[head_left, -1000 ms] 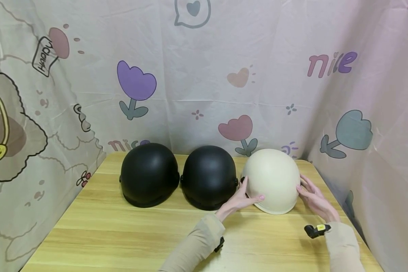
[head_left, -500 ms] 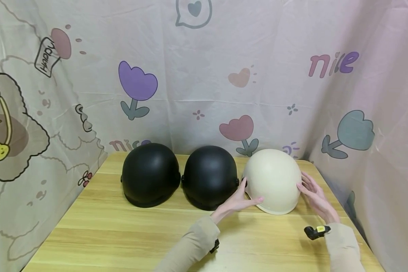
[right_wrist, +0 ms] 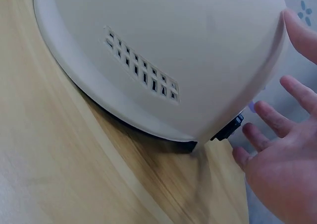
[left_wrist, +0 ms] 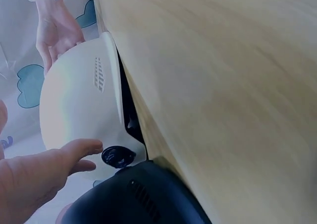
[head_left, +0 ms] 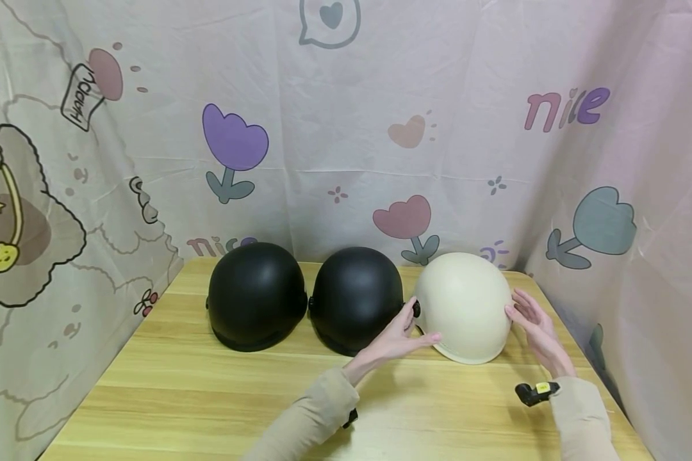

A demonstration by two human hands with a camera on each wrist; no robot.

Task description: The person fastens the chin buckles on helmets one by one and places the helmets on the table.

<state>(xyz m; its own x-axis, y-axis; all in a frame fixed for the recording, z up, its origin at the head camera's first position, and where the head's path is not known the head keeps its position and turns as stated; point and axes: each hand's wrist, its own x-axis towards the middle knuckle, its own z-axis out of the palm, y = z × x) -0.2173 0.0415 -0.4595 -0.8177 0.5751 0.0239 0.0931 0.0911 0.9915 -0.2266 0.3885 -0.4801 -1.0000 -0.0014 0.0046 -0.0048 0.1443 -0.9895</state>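
A cream helmet (head_left: 464, 307) rests dome up at the right end of a row, with two black helmets (head_left: 257, 298) to its left. My left hand (head_left: 393, 337) is by its left side, thumb and fingers spread apart. In the left wrist view the left fingers (left_wrist: 81, 147) are close to a round black knob (left_wrist: 119, 156) on the helmet's side. My right hand (head_left: 539, 330) is at the other side, its fingers loosely extended and its thumb right at the shell. The right wrist view shows slotted vents (right_wrist: 143, 65) along the cream side.
All the helmets stand on a wooden table (head_left: 219, 397) near its back edge. The middle black helmet (head_left: 355, 301) sits close beside the cream one. Printed fabric (head_left: 334, 115) hangs behind and along both sides of the table.
My left hand has drifted left, away from the cream helmet's side. The right hand's fingers have shifted only slightly. The helmets stay in their row, with a small shift of the whole view.
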